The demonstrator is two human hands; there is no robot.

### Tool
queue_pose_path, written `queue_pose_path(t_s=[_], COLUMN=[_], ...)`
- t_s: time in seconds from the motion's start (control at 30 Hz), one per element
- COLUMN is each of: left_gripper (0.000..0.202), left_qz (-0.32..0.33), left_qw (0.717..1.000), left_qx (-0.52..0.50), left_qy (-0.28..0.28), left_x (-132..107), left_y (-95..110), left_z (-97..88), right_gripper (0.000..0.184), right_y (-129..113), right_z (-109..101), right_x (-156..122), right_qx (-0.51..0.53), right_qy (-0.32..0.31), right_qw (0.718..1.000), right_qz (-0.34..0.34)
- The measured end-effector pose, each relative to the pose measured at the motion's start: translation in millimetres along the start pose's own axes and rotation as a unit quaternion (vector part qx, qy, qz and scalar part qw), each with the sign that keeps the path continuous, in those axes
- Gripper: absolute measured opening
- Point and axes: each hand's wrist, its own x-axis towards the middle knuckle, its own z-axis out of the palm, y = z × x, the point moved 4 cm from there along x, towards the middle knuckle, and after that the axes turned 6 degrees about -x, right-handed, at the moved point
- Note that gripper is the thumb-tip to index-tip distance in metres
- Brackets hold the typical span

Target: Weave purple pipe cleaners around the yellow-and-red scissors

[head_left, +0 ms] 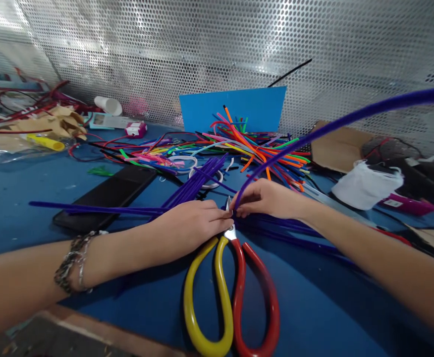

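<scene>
A long purple pipe cleaner [313,133] arcs up to the right from between the fingertips of my right hand [263,198], which pinch it. My left hand [194,223] meets it at the same spot, its fingers closed on the pipe cleaner; a purple length sticks out to the left of that hand. Scissors [226,292] with one yellow and one red handle lie below, blades pointing away and partly hidden by my fingers. Behind my left hand is a bundle of purple pipe cleaners [192,183]. More purple stems [298,235] lie under my right forearm.
A heap of multicoloured pipe cleaners [254,148] lies before a blue board [232,109]. A black tray-like object [109,193] is at left, a white face mask [367,184] at right. A perforated metal wall [157,54] closes the back; the table's edge [101,332] shows at lower left.
</scene>
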Motion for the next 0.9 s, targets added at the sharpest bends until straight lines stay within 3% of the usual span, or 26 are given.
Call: queue_pose_path(t_s=[0.13,0.4,0.6,0.9], left_gripper=[0.023,0.023,0.023,0.024], left_qz=[-0.005,-0.008,0.014,-0.006], left_qw=[1.0,1.0,0.999,1.0], left_qx=[-0.002,0.007,0.021,0.001], left_qy=[0.002,0.0,0.024,0.015], left_x=[-0.3,1.0,0.2,0.0], left_y=[0.2,-0.3,-0.4,-0.1], left_z=[-0.5,-0.8,-0.4,-0.7], right_gripper=[0.011,0.009,0.012,0.009], right_y=[-0.6,1.5,5.6,4.1], right_z=[-0.3,1.9,2.0,5.3], right_x=[2.2,-1.0,3.2,7.3], right_qx=[0.008,0.015,0.018,0.079], right_qy=[-0.005,-0.016,-0.008,-0.005], right_qw=[1.0,0.999,1.0,0.996], right_qz=[0.015,-0.037,0.006,0.031])
